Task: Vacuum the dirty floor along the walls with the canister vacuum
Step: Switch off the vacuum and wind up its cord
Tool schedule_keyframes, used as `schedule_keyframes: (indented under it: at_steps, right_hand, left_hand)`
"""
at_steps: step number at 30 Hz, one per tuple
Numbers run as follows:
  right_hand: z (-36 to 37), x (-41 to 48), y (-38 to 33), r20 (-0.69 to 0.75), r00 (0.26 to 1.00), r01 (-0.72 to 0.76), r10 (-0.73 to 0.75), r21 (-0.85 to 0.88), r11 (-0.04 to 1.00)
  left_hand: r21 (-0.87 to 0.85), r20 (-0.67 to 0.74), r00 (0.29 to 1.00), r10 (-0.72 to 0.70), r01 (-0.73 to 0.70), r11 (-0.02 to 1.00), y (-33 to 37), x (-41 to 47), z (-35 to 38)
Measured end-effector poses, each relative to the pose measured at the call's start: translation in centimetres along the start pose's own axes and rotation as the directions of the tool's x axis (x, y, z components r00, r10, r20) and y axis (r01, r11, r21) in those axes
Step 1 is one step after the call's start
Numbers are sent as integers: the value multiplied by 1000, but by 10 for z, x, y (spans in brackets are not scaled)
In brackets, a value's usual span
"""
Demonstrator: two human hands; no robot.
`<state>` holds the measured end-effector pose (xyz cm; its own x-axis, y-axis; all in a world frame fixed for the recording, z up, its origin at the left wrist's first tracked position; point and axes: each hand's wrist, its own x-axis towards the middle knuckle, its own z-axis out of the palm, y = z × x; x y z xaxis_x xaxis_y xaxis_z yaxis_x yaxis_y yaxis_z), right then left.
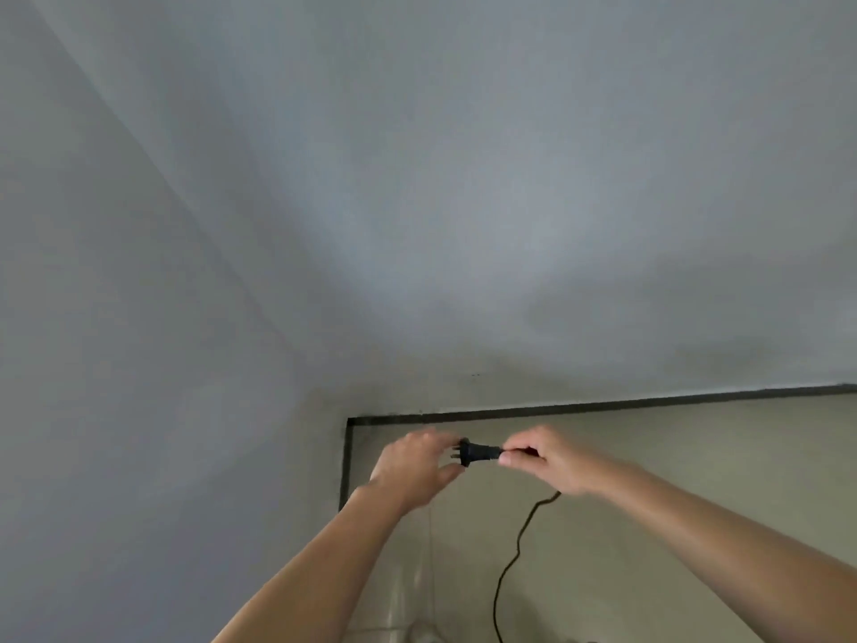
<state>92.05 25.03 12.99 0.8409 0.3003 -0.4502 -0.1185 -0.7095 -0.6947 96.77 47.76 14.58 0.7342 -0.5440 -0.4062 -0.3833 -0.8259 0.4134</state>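
A black power plug [480,451] is held out in front of me, its metal prongs pointing left. My right hand [549,459] pinches the plug's rear end where the cord begins. My left hand [417,466] is at the prong end, fingers curved around the plug's head and touching it. The black cord [514,556] hangs from the right hand and snakes down to the bottom edge. The canister vacuum itself is out of sight.
Grey walls meet in a corner at the left [241,280]. A dark skirting strip [603,405] runs along the base of the far wall and turns down at the corner [345,461]. Beige floor [695,466] lies below.
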Motion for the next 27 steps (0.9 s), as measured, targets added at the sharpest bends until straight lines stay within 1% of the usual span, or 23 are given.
schedule_keyframes:
  at_steps: [5,11,13,15,18,20,22,24,25,26,27]
  right_hand:
    - [-29,-79,15,-204,978,-30,31,7,1000]
    - [-54,-181,51,-372,924,-91,92,20,996]
    - [-57,-217,66,-398,903,-157,161,44,987]
    - [-59,-249,88,-419,873,-255,249,43,966]
    - [-61,-295,130,-433,798,-452,420,31,891]
    - [-59,-322,152,-448,739,-511,503,115,852]
    - [-57,-336,161,-496,689,-483,529,230,845]
    - [-60,-335,156,-559,647,-424,519,302,854]
    - [-64,-331,150,-585,633,-395,508,320,861]
    - [-69,-325,144,-602,625,-374,497,329,867]
    - [-74,-319,139,-612,619,-359,492,337,870]
  left_hand:
    - [76,10,987,163,-163,984,73,8,-14]
    - [67,77,939,334,-339,938,179,15,-3]
    - [81,95,920,379,-387,918,217,16,4]
    - [100,85,903,422,-429,898,249,19,5]
    - [104,38,891,452,-453,885,286,23,0]
    - [96,21,901,433,-433,896,301,26,-3]
    - [91,39,910,412,-414,906,313,28,-2]
    - [65,88,906,415,-421,905,325,32,4]
    - [16,116,901,417,-422,907,331,35,8]
    - [-68,154,898,412,-406,911,335,38,11]
    - [-173,204,897,391,-360,917,339,41,11]
